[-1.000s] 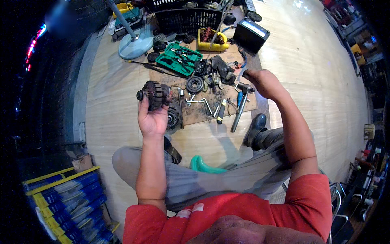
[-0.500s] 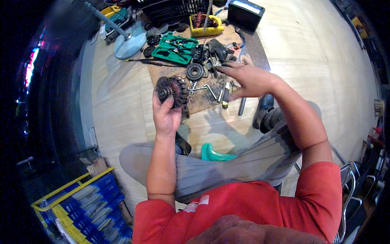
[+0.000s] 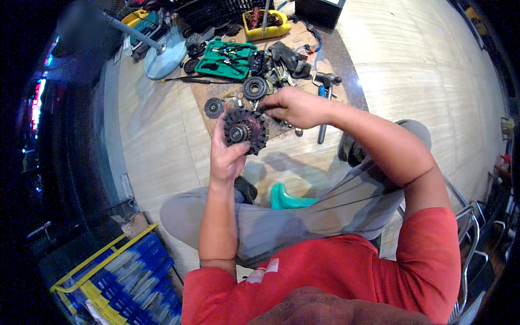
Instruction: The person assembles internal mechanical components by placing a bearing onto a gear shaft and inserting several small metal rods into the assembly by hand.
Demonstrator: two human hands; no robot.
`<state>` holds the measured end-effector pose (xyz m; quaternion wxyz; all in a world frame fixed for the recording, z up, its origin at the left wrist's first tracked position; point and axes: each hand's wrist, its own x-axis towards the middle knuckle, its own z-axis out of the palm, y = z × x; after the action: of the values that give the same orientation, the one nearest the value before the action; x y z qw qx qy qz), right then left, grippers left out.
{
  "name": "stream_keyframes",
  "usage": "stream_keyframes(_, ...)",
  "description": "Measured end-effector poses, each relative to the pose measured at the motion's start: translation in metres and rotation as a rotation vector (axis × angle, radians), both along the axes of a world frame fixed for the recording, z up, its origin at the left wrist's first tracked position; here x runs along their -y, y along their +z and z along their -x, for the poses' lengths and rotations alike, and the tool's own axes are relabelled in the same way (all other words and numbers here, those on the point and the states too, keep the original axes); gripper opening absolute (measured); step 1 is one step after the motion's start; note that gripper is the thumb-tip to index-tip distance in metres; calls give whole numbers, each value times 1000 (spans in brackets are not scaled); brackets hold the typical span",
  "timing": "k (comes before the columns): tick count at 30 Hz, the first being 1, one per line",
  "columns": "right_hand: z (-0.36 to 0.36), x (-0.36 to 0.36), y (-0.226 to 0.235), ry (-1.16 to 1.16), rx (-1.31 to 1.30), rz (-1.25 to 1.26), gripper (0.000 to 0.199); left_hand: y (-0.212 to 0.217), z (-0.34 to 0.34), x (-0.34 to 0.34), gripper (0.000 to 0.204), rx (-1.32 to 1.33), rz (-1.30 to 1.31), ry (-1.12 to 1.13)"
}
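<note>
Fingers of the left hand [image 3: 224, 160] grip a dark, toothed wheel [image 3: 246, 130], raised before a cardboard sheet [image 3: 226, 91]; those of the right hand [image 3: 302, 108] bend near the wheel's rim, half closed, though whether they hold anything is unclear.

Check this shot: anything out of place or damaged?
The hammer handle juts past the cardboard onto the floor, so it looks carelessly laid. The toothed rotor in the left hand looks dark and grimy; I can't make out damage.
</note>
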<state>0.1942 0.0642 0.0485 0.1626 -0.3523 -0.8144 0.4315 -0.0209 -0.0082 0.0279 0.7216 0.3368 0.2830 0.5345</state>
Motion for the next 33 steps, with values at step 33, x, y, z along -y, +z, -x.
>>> stream_keyframes(33,-31,1,-46,-181,190,-216,30,-10,50,-32,42,314,48,503)
